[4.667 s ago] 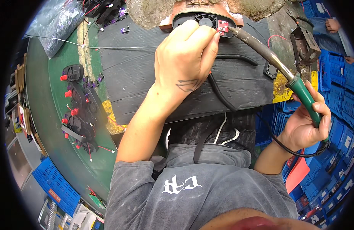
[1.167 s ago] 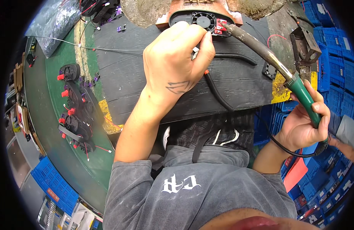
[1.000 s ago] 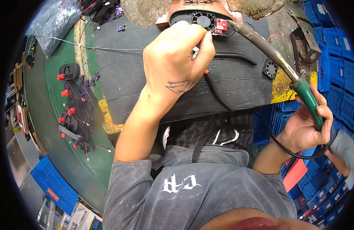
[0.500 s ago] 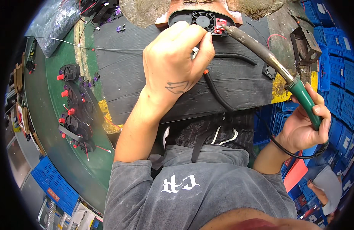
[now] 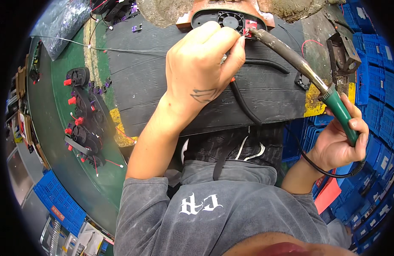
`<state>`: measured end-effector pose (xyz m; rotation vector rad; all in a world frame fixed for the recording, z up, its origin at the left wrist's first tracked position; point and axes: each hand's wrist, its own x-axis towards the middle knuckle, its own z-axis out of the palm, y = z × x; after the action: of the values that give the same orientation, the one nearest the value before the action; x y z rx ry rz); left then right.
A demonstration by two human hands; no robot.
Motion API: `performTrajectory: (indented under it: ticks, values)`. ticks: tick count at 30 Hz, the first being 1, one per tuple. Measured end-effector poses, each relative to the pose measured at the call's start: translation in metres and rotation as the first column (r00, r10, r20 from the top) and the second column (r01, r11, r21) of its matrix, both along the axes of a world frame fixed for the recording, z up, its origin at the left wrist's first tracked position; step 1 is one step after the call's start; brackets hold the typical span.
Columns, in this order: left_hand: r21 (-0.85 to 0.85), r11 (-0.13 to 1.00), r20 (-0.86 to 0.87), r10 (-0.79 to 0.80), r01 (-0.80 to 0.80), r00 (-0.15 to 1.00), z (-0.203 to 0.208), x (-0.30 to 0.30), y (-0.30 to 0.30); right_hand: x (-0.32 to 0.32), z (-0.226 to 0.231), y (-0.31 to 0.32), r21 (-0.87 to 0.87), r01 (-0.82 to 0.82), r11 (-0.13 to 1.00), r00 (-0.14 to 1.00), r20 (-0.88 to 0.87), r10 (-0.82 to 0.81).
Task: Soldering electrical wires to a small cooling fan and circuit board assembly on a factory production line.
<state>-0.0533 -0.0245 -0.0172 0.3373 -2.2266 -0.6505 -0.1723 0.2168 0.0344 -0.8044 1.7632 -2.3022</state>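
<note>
My right hand (image 5: 340, 143) grips the green handle of a soldering iron (image 5: 310, 72). The iron's tip meets a small red circuit board (image 5: 250, 26) beside a black fan (image 5: 230, 21), in a black oval housing (image 5: 200, 20). My left hand (image 5: 203, 64) is closed in a pinch just left of the tip. A sliver of red shows at its fingertips, but what they hold is mostly hidden. Below that hand lie pliers with black handles (image 5: 244, 104), their jaws covered. A thin grey wire (image 5: 128, 51) runs from the left and disappears behind my left hand.
A brown block (image 5: 184, 21) stands around the housing. Several black housings with red parts (image 5: 79, 111) lie on the green surface at left. A metal bracket (image 5: 344, 53) and a small fan (image 5: 302, 81) sit at right, near blue crates (image 5: 376, 81).
The housing, the board and my left hand sit slightly farther right in the picture. My right hand and the iron have barely moved.
</note>
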Motion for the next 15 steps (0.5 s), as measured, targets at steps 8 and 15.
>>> performTrajectory:
  ticks: [8, 15]
  values:
    - [-0.012, 1.0, 0.033, 0.003, -0.003, 0.999, 0.0005, 0.0013, 0.0005, 0.0002, -0.0019, 0.0021, -0.014, 0.028, 1.0, 1.0, 0.012, -0.027]
    - [-0.007, 1.0, 0.028, 0.006, -0.006, 1.0, 0.0009, 0.0016, 0.0, -0.0001, -0.0027, 0.0021, -0.003, 0.022, 1.0, 1.0, 0.011, -0.022]
